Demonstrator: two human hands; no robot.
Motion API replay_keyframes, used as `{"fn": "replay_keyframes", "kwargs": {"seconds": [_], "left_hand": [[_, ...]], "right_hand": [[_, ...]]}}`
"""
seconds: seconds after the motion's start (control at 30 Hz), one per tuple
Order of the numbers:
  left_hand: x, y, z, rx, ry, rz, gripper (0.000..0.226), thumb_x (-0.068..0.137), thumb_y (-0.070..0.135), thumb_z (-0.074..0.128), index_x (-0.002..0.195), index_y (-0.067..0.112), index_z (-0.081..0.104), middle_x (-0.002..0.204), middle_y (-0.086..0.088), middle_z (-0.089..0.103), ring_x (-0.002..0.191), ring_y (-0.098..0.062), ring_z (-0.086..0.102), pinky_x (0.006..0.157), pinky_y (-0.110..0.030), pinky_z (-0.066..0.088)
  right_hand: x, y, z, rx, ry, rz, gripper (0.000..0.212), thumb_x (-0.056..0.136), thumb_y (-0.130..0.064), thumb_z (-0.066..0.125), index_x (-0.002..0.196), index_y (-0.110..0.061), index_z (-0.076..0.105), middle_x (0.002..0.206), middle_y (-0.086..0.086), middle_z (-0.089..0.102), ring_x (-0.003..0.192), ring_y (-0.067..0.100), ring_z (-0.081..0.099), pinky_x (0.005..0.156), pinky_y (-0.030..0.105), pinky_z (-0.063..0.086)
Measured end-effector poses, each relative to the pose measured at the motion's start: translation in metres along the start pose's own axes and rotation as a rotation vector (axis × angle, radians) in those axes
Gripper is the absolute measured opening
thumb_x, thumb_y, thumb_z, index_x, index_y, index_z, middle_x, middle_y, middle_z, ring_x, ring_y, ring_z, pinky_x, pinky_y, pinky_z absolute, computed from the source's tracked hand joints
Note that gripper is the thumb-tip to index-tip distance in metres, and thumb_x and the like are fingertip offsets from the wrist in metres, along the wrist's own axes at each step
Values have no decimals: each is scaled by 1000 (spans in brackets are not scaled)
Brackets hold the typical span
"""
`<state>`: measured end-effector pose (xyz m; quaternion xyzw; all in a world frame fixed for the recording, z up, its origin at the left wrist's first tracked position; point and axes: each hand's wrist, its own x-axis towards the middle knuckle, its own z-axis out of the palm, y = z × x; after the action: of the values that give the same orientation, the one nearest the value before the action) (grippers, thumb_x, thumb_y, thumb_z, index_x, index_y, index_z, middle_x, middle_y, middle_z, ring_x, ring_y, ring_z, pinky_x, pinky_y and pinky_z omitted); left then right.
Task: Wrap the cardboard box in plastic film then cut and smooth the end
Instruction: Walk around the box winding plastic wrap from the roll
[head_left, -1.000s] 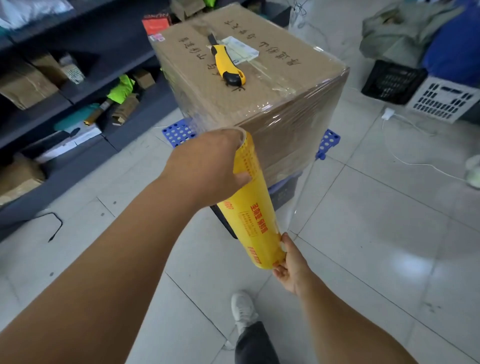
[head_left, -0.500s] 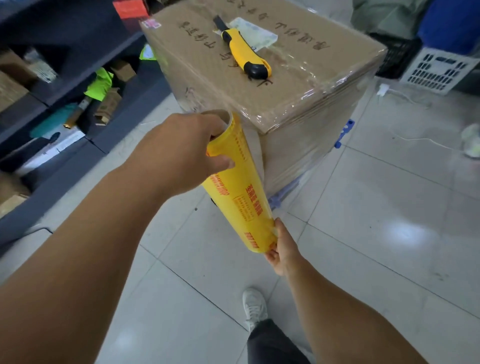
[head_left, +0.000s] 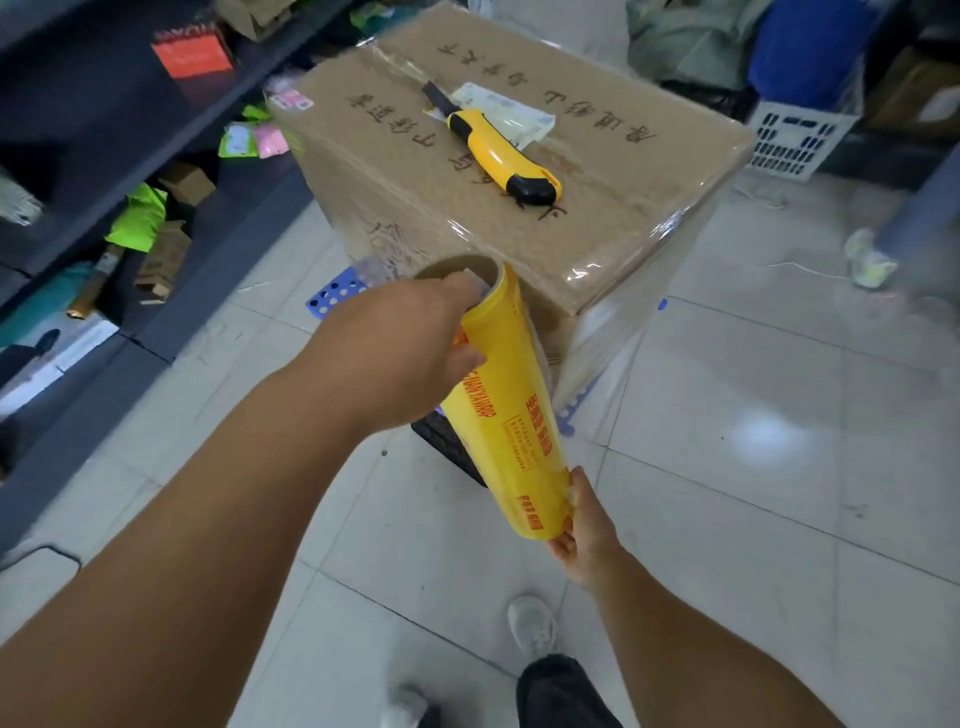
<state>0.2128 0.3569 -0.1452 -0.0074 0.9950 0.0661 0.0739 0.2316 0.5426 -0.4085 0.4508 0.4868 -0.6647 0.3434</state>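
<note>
Your left hand (head_left: 410, 353) hides its own fingers: they reach into the open top of the roll (head_left: 511, 410), so how far they go in cannot be seen, and only the thumb shows, pressed on the yellow side. Your right hand (head_left: 582, 525) covers the roll's lower end, and the fingers behind it are out of sight. The box (head_left: 519, 171) blocks most of the blue perforated stand (head_left: 332, 288) and the dark crate (head_left: 447, 447) under it; how the box rests on them is unclear. Writing on the box top is too blurred to read. At the far right a white basket (head_left: 795, 137) is partly cut off, its contents not visible. The dark shelves (head_left: 119, 130) on the left hold small cartons and green and pink packets, smeared by blur. Both hands grip the roll, which tilts just beside the box's near corner. Clear film (head_left: 628, 343) runs from the roll to the box's right face and clings over its edges. A yellow knife (head_left: 498, 156) lies on the box top, partly over a paper label (head_left: 511, 111).
</note>
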Motion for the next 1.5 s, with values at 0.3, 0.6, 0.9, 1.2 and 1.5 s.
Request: {"fn": "replay_keyframes", "kwargs": {"seconds": [0.3, 0.6, 0.9, 1.2, 1.5], "left_hand": [[3, -37, -6, -16, 37, 247, 45, 85, 48, 57, 118, 17, 50, 104, -6, 62, 89, -26, 56, 69, -34, 46], [12, -81, -15, 35, 29, 443, 34, 83, 25, 65, 113, 18, 51, 97, -5, 58, 82, -26, 54, 70, -40, 51], [29, -118, -18, -2, -3, 596, 29, 83, 38, 64, 103, 19, 54, 96, -4, 59, 85, -25, 56, 74, -43, 50], [66, -150, -25, 128, -52, 851, 19, 83, 24, 62, 90, 21, 44, 81, 2, 42, 79, -21, 47, 68, -36, 46], [71, -161, -33, 129, 65, 1006, 34, 85, 51, 55, 96, 19, 50, 85, 1, 50, 93, -24, 51, 65, -30, 24]], "right_hand": [[-22, 56, 47, 312, -6, -56, 52, 96, -46, 49, 138, -16, 46, 132, 11, 58, 107, 23, 58, 98, 35, 46], [-13, 91, 112, 428, -8, -142, 55, 95, -48, 49, 141, -20, 43, 140, 5, 52, 123, 24, 53, 99, 33, 43], [18, 99, 155, 541, 53, -176, 55, 90, -54, 54, 135, -24, 48, 134, 3, 56, 116, 22, 56, 101, 36, 46], [35, 107, 196, 771, 159, -170, 68, 86, -63, 53, 142, -27, 41, 141, 6, 48, 122, 25, 50, 104, 37, 39], [27, 114, 232, 909, 187, -171, 69, 89, -65, 44, 144, -23, 40, 143, 4, 48, 126, 22, 49, 108, 33, 35]]}}
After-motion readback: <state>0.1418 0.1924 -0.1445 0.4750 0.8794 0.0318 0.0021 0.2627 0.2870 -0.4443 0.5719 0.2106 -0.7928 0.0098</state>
